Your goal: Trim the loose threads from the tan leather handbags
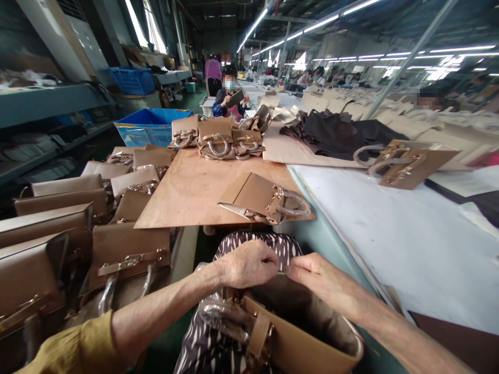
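A tan handbag [307,332] lies open on my lap, its brown-lined mouth facing up. Its handle, wrapped in clear plastic, and gold-coloured clasp point toward the left and front. My left hand [251,263] is closed with the knuckles up, its fingers pinched at the bag's far rim. Close beside it, my right hand [310,270] pinches the same rim between thumb and fingers. Whether a small part lies between the fingertips is hidden. Beyond my knees, another tan handbag [249,195] lies on its side on the brown board.
Many tan handbags [130,244] crowd the left side. More bags [215,136] line the far end of the board [187,189], near a blue bin [152,122]. On the right, a white table [382,228] holds another bag [419,161] and dark material [343,132]. A co-worker [230,98] sits ahead.
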